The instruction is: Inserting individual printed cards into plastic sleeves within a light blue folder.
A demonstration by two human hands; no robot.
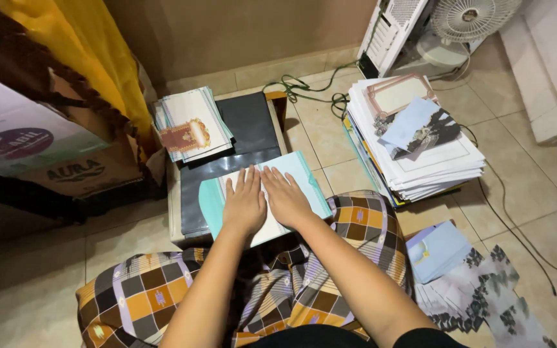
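Pale teal folded card (pixel 298 169) lies on the dark grey sheet (pixel 246 122) covering the low tabletop (pixel 174 212), just ahead of my knees. Left hand (pixel 244 205) and right hand (pixel 286 196) rest flat on it, side by side, fingers (pixel 243 177) extended, close together, pinching nothing. Small card stack (pixel 191 124) at tabletop's far left. Tall paper stack (pixel 414 145) on floor (pixel 536 193) to right; white fan (pixel 469 19) beyond.

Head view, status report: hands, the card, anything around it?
Left hand and right hand flat on teal-edged card. Card on dark folder. Card stack behind, apart.
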